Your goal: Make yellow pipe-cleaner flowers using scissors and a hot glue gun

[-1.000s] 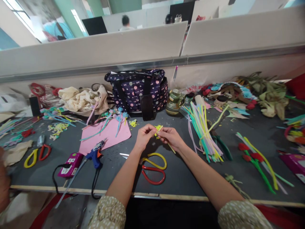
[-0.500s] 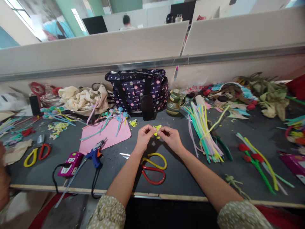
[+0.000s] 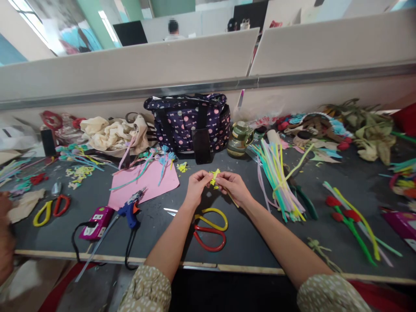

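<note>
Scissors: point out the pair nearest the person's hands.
The centre pair, its handles between the forearms; the far-left pair lies well away, beyond the purple power strip.

Patterned bag (image 3: 182,125), phone (image 3: 202,146) upright before it, seemingly glass jug (image 3: 238,141) beside

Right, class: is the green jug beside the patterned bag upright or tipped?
Upright: the green jug stands base-down on the table, its lid uppermost.

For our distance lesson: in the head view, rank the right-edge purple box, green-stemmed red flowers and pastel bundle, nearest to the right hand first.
1. Pastel bundle, right of the right hand.
2. Green-stemmed red flowers, farther right.
3. Purple box, right edge.
</note>
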Available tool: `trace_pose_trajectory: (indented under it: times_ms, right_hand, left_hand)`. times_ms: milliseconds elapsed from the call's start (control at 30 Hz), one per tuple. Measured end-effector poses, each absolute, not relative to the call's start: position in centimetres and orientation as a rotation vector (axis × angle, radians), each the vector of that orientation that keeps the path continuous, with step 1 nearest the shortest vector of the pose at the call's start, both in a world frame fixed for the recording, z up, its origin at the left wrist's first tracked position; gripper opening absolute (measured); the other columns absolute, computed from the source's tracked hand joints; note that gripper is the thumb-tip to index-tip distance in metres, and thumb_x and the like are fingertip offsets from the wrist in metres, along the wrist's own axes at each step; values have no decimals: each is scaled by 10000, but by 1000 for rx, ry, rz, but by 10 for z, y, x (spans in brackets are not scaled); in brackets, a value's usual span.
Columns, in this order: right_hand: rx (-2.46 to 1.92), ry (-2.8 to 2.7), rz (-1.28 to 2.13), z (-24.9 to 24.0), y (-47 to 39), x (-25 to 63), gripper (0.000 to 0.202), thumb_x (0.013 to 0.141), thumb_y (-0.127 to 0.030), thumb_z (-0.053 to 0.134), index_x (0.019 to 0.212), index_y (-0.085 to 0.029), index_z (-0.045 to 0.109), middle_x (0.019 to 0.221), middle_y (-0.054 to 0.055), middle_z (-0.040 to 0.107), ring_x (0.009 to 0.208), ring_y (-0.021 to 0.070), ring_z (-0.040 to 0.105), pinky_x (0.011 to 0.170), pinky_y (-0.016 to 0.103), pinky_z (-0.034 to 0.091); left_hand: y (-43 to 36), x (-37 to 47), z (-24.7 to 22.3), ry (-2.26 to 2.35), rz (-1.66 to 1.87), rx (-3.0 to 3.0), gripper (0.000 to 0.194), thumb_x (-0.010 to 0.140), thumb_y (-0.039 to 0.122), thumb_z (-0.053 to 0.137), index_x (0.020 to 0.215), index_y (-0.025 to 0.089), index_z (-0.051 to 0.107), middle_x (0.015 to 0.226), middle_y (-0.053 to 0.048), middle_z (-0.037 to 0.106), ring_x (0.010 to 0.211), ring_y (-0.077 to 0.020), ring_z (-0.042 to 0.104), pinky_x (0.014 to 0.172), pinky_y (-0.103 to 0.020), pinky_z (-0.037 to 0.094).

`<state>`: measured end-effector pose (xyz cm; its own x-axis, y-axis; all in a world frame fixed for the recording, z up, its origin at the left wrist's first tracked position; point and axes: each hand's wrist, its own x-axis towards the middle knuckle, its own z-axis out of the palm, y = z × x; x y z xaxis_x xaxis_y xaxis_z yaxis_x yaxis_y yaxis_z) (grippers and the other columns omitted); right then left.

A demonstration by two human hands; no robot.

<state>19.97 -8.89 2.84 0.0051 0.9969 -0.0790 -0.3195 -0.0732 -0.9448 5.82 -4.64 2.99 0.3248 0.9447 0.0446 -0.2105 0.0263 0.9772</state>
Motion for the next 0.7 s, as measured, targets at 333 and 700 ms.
trace_pose_trajectory:
  times_ms: [333,700]
  right_hand:
    - [-942,-843,1503,29,-88,202,267,656,-352,771,748,-159,611,600,-50,469,489,41,353,392,168,192]
    - [-945,-806,1508,23,-84,206,265,667,-340,765,701,-155,579,558,-60,428,463,32,329,386,164,159]
  left_hand:
    - [-46,59,30,848,1071,1244,315,698,430,714,623,160,571,552,33,484,520,-76,415,540,-219,343]
    - [-44,59,24,798,1061,1196,300,745,442,675,701,155,600,603,12,513,526,-79,443,522,-216,356]
